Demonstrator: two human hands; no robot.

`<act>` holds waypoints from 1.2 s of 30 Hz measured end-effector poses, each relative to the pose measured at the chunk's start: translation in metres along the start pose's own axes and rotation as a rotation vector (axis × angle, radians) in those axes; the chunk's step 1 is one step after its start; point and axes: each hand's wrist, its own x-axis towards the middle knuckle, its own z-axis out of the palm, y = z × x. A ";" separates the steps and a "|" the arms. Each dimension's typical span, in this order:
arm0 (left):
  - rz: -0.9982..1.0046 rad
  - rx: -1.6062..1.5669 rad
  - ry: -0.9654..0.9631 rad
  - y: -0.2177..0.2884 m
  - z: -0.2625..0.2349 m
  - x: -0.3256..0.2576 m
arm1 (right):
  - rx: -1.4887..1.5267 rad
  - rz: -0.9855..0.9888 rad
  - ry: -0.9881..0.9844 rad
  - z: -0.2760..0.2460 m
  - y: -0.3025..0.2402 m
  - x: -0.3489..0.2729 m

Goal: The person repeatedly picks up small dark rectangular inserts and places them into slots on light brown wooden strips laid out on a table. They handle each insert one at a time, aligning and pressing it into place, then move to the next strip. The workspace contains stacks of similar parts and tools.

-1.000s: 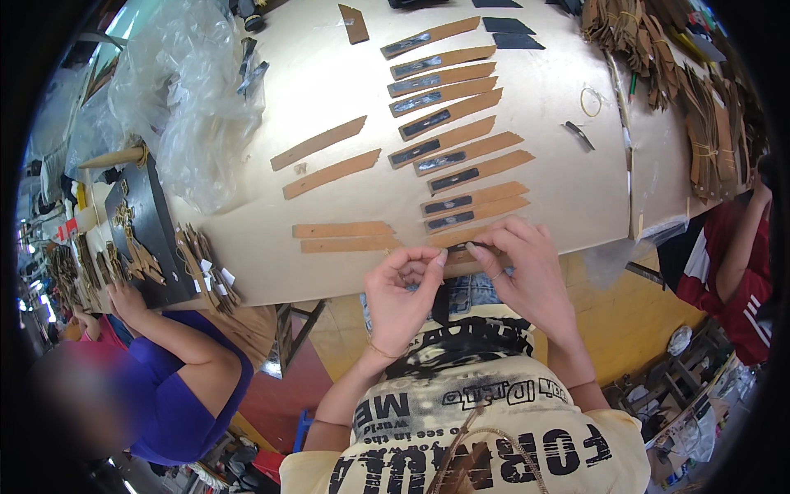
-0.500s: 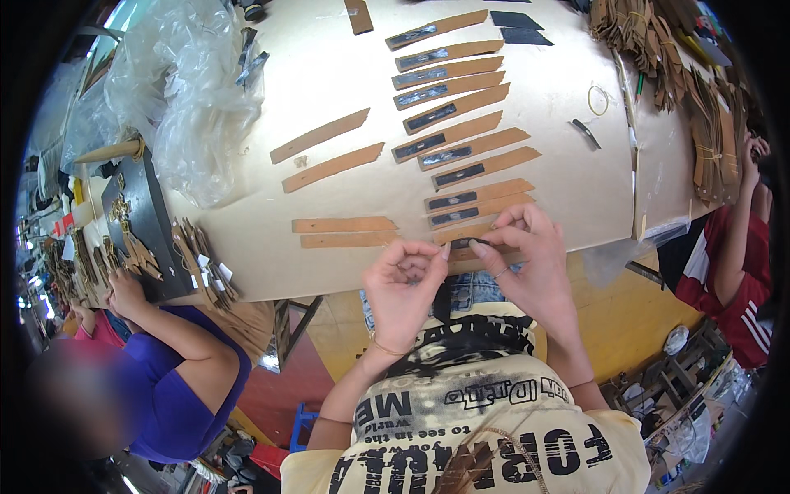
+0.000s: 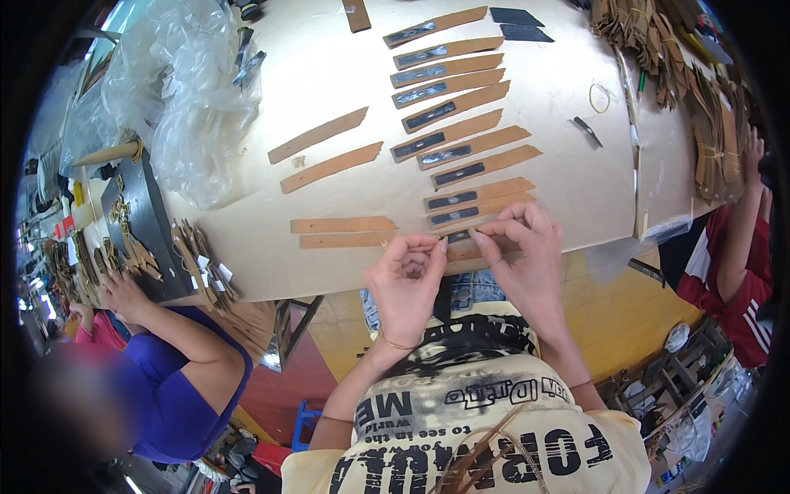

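My left hand (image 3: 407, 280) and my right hand (image 3: 527, 259) meet at the table's near edge, each with thumb and forefinger pinched. Between their fingertips is a small black strip (image 3: 458, 236), lying on or just over the end of a brown leather strip. My fingers partly cover that leather strip. Beyond it runs a column of brown leather strips (image 3: 494, 191), several of them, each with a black patch (image 3: 454, 200) at its left end. Another leather strip (image 3: 465, 256) shows nearest me, partly hidden by my hands.
To the left lie plain leather strips (image 3: 344, 224) and crumpled clear plastic (image 3: 197, 115). Black pieces (image 3: 527, 33), a loose dark strip (image 3: 587, 132) and a rubber band (image 3: 599, 100) are farther off. Bundled strips (image 3: 714, 152) lie right. Co-workers sit at both sides.
The black strip has moved slightly away from me and left, and now sits flatter against the leather strip. Both hands shifted only a little with it.
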 end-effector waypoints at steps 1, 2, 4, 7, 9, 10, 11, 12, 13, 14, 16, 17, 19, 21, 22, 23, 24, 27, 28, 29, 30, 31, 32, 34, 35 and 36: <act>0.006 0.003 0.004 0.000 0.000 0.000 | -0.005 -0.005 0.003 0.001 0.001 0.000; 0.014 0.007 0.005 -0.001 0.000 0.000 | -0.007 -0.010 0.006 0.001 0.001 -0.001; 0.026 0.005 0.020 -0.002 0.001 0.000 | -0.022 -0.016 0.008 0.002 0.002 -0.002; 0.044 -0.007 0.055 -0.004 0.003 0.000 | -0.033 -0.019 0.009 0.003 0.001 -0.003; 0.057 -0.003 0.065 -0.005 0.003 0.000 | -0.036 -0.022 0.015 0.003 0.001 -0.003; 0.065 0.005 0.064 -0.005 0.004 0.000 | -0.038 -0.025 0.021 0.004 0.001 -0.003; 0.073 0.013 0.063 -0.005 0.004 0.000 | -0.039 -0.028 0.027 0.004 0.001 -0.003; 0.081 0.022 0.062 -0.006 0.004 -0.001 | -0.041 -0.033 0.031 0.005 0.001 -0.003; 0.091 0.033 0.067 -0.006 0.004 -0.001 | -0.043 -0.039 0.035 0.005 0.001 -0.003; 0.100 0.045 0.071 -0.006 0.004 -0.001 | -0.045 -0.044 0.039 0.005 0.001 -0.003; 0.121 0.066 0.077 -0.008 0.004 0.000 | -0.057 -0.033 0.027 0.006 0.001 -0.004; 0.133 0.075 0.079 -0.008 0.005 0.000 | -0.063 -0.027 0.022 0.006 0.001 -0.005; 0.158 0.092 0.084 -0.009 0.005 0.000 | -0.053 -0.046 0.044 0.007 0.002 -0.004; 0.179 0.114 0.088 -0.010 0.005 0.000 | -0.047 -0.056 0.054 0.007 0.003 -0.004; 0.184 0.127 0.078 -0.010 0.005 0.000 | -0.047 -0.056 0.053 0.007 0.003 -0.004; 0.183 0.149 0.065 -0.009 0.004 0.000 | -0.046 -0.056 0.053 0.007 0.003 -0.004; 0.183 0.178 0.053 -0.008 0.004 -0.001 | -0.045 -0.057 0.053 0.007 0.003 -0.004; 0.183 0.202 0.059 -0.006 0.004 -0.001 | -0.045 -0.059 0.053 0.008 0.004 -0.004; 0.189 0.204 0.067 -0.005 0.004 -0.001 | -0.047 -0.061 0.053 0.008 0.005 -0.005; 0.192 0.212 0.072 -0.005 0.005 -0.001 | -0.047 -0.063 0.054 0.008 0.005 -0.005; 0.197 0.222 0.076 -0.004 0.005 -0.001 | -0.051 -0.061 0.053 0.009 0.005 -0.005; 0.190 0.234 0.083 -0.004 0.006 -0.001 | -0.052 -0.059 0.054 0.009 0.005 -0.005; 0.186 0.247 0.088 -0.004 0.006 0.000 | -0.052 -0.057 0.055 0.009 0.006 -0.005; 0.239 0.274 0.127 -0.005 0.004 0.000 | -0.050 -0.052 0.055 0.009 0.006 -0.005; 0.296 0.288 0.161 -0.006 0.003 0.001 | -0.044 -0.052 0.056 0.009 0.006 -0.005; 0.346 0.308 0.194 -0.007 0.001 0.002 | -0.049 -0.054 0.057 0.009 0.006 -0.005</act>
